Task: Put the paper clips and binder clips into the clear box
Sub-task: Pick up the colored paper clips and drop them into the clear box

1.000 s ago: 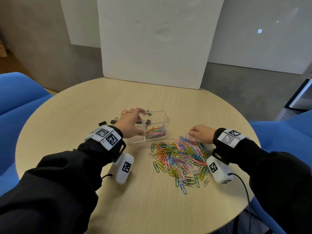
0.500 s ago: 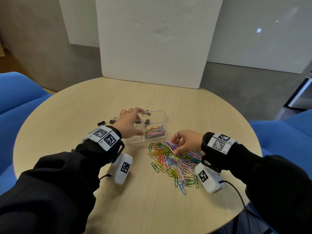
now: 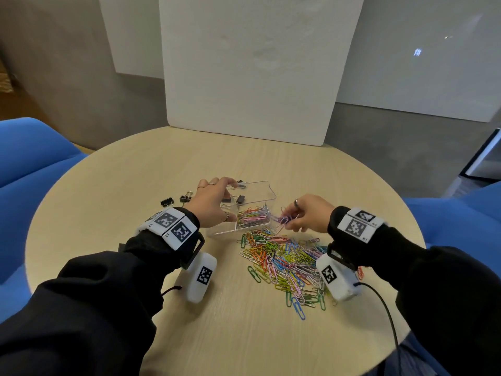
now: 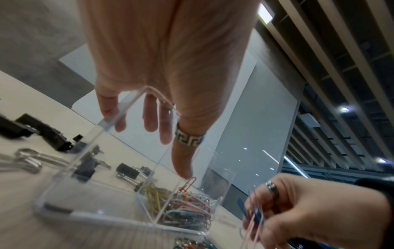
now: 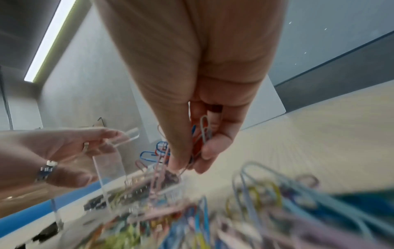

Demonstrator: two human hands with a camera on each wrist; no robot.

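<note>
The clear box (image 3: 262,183) stands mid-table with a divider (image 4: 165,161); coloured paper clips (image 3: 252,216) fill its right part, and binder clips (image 3: 239,198) lie in its left part. My left hand (image 3: 221,199) grips the box's left wall, thumb inside. My right hand (image 3: 287,219) pinches a bunch of paper clips (image 5: 201,138) just right of the box's near corner, slightly above the table. A big loose pile of paper clips (image 3: 284,264) lies below that hand. Two black binder clips (image 3: 176,200) sit on the table left of the box.
A white board (image 3: 252,69) leans at the round table's (image 3: 244,348) far edge. Blue chairs stand at the left (image 3: 32,153) and right (image 3: 461,204). A black cable (image 3: 385,302) trails from the right wrist camera over the table's near right edge.
My right hand swept left across the pile, gathered a bunch of paper clips and lifted them to the box's right side. The left hand has kept its hold on the box.
</note>
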